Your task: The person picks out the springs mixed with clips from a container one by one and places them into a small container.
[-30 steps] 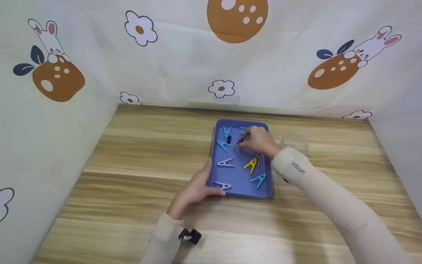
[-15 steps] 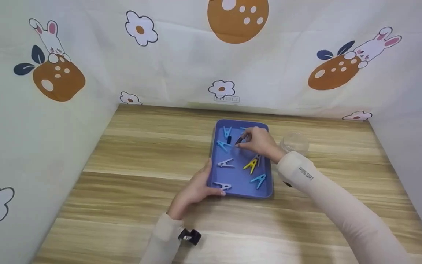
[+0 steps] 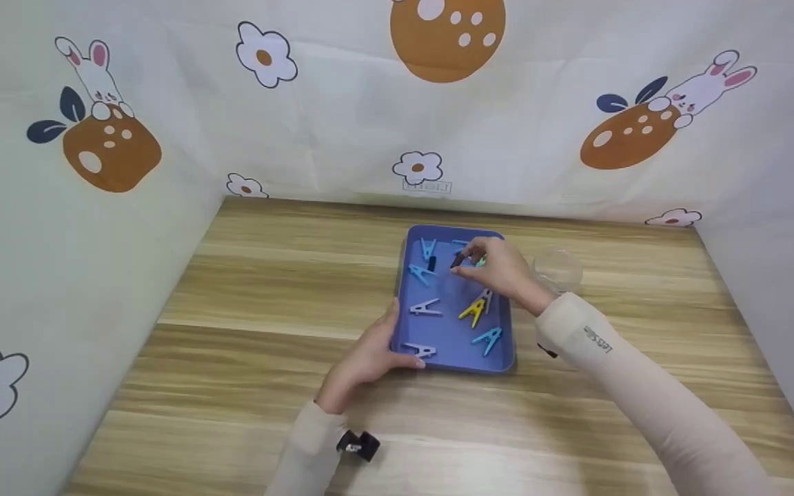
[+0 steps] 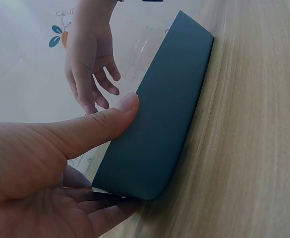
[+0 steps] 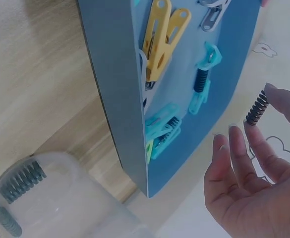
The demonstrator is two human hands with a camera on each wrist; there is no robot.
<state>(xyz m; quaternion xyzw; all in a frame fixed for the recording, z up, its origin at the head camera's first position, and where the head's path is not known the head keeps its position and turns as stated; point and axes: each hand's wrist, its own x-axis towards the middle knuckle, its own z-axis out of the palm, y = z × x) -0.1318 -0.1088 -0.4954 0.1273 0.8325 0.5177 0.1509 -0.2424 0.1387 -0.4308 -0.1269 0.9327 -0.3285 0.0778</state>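
Note:
My right hand (image 3: 504, 270) pinches a dark coil spring (image 5: 257, 108) between thumb and index finger, above the blue tray (image 3: 453, 344). The other fingers stay loosely bent. At the tray's near left corner, my left hand (image 3: 364, 353) grips the wall, thumb (image 4: 122, 111) on its side and fingers tucked beneath the corner. Several clothespins lie in the tray: light blue (image 3: 486, 339), yellow (image 3: 473, 312) and pale grey (image 3: 426, 307). A second dark spring (image 5: 201, 80) lies by a light blue clothespin in the far left part.
A clear round container (image 3: 557, 267) stands right of the tray, with dark springs (image 5: 23, 181) inside. The wood-grain table (image 3: 252, 289) extends around the tray. Printed cloth walls (image 3: 342, 103) enclose the table's back and sides.
My right hand has drawn slightly right, still pinching the spring, and a green clothespin now shows beneath it. The left hand and tray have stayed in place.

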